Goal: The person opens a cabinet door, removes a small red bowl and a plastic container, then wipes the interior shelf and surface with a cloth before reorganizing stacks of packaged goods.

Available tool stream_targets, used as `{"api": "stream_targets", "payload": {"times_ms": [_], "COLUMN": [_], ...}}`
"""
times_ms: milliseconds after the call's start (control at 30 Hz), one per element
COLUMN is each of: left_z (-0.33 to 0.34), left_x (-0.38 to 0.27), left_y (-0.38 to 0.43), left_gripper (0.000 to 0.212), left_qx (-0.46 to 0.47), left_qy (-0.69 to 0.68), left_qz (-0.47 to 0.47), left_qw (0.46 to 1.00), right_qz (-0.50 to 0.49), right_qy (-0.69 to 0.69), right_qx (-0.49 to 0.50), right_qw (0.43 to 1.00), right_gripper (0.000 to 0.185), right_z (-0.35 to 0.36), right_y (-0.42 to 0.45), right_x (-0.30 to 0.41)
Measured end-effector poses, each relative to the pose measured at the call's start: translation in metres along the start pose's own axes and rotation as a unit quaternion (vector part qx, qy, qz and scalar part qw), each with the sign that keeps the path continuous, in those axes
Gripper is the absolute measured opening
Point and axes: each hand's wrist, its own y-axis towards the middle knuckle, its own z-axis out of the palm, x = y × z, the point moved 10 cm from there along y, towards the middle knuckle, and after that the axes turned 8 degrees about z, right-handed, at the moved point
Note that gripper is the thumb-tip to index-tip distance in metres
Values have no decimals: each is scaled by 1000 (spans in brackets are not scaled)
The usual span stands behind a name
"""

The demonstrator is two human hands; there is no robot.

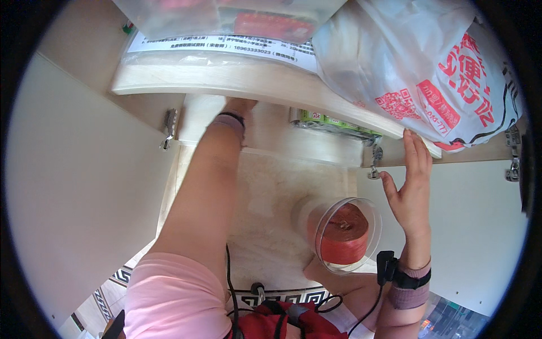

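Observation:
My left arm reaches into the lower compartment of a cabinet. Most of my left hand (244, 103) is hidden under the shelf board (237, 87), so what its fingers do cannot be seen. At the right, my right hand (408, 186) is spread, its fingertips touching the front edge of that board and nothing in its grasp. Just above those fingertips, a white plastic bag (364, 63) with red print bulges over the edge. Below, a clear round plastic tub (378, 220) holds a roll of red plastic twine (344, 250).
Two cabinet doors stand swung out, the left door (84, 169) and the right door (470, 220), with metal hinges (170, 129) beside them. Green-labelled packs in clear wrap (334, 123) lie under the shelf. Above sit a translucent bin (182, 21) and a printed sheet (203, 48). A black cable (230, 279) hangs near me.

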Motion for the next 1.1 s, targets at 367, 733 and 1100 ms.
{"api": "stream_targets", "payload": {"times_ms": [367, 733, 1100], "left_z": [-3, 6, -3], "left_x": [130, -89, -28], "left_y": [-31, 38, 19], "left_gripper": [48, 49, 50], "left_qx": [12, 24, -14], "left_qy": [-28, -29, -7], "left_qz": [-212, 30, 26], "left_qw": [977, 999, 1000], "right_qz": [-5, 6, 5], "right_qy": [-13, -8, -1], "right_qx": [1, 10, -2], "right_qw": [1000, 1000, 1000], "right_gripper": [77, 79, 76], "right_z": [-1, -1, 1], "right_y": [1, -1, -2], "right_x": [2, -3, -3]}}
